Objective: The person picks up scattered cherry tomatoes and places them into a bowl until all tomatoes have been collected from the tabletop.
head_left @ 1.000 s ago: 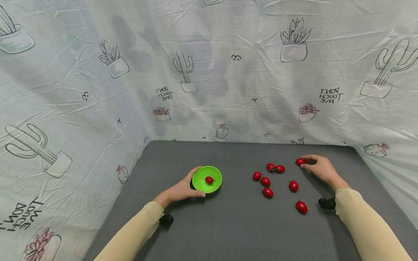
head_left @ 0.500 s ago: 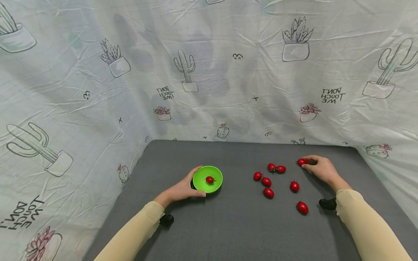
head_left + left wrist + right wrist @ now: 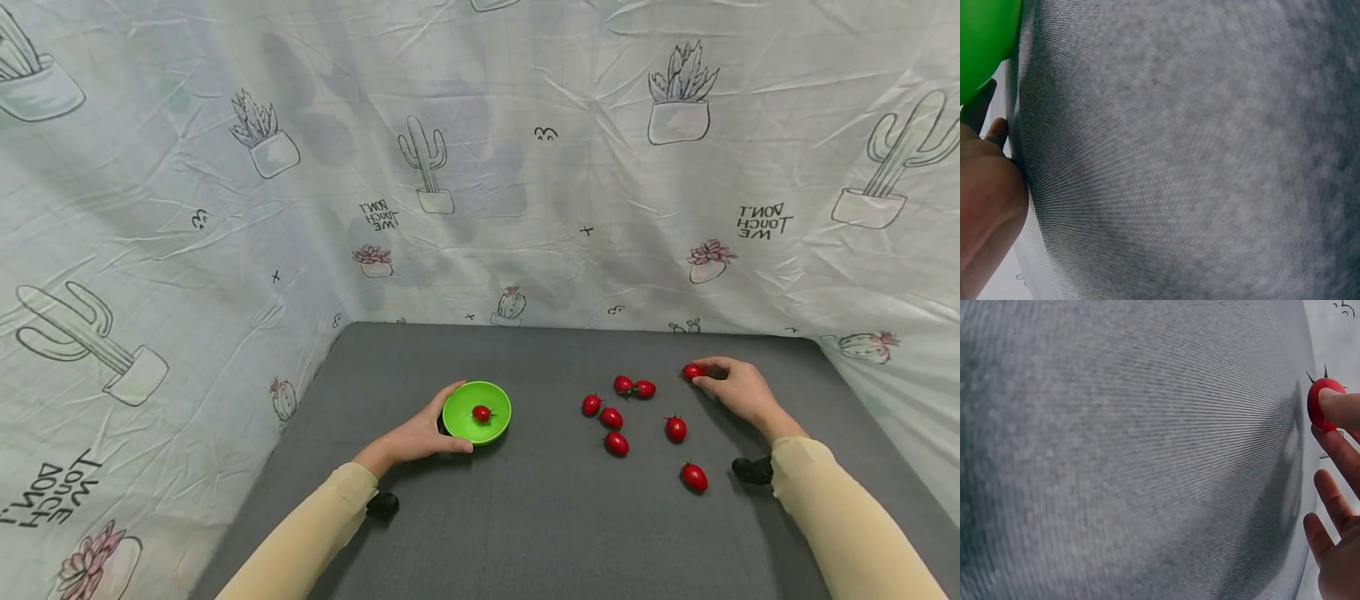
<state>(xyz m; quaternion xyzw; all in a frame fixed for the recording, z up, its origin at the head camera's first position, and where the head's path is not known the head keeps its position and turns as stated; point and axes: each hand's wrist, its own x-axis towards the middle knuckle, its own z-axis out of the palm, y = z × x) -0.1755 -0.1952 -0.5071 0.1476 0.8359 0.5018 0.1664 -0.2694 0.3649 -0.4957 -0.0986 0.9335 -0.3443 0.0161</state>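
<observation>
L hand (image 3: 420,435) cups green bowl (image 3: 477,412), 1 tomato (image 3: 481,412) in. R hand (image 3: 731,387) fingertips pinch far tomato (image 3: 692,372); 7 loose tomatoes (image 3: 617,443) left of grip, not yet bowled.

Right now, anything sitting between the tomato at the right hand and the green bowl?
Yes. Loose tomatoes lie on the mat between the tomato pinched by the right hand and the green bowl, which the left hand holds. Above them, nothing visible blocks.
</observation>
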